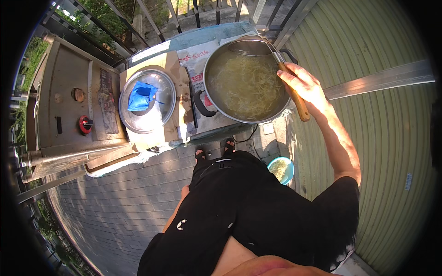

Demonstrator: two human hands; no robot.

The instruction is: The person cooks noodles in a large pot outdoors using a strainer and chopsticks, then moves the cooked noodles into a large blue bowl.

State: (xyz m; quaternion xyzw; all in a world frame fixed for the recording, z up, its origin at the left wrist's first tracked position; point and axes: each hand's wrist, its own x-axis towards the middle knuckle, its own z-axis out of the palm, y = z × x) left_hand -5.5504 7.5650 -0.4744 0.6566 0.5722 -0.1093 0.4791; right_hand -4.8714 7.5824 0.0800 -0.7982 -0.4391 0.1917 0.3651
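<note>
My right hand is closed around the wooden handle of a mesh skimmer, whose round head dips in at the far edge of a large metal pot. Pale, thin shreds that look like noodles float in yellowish liquid in the pot. My left hand hangs low at my side by the dark clothing; its fingers are mostly hidden. Left of the pot, a crumpled blue cloth or packet lies on a round metal lid or tray.
A metal cabinet-like appliance with a red-ringed knob stands at the left. Metal railings run behind the worktop. A turquoise basin with pale shreds sits low near my right side, beside a ribbed greenish wall. A cable lies under the worktop.
</note>
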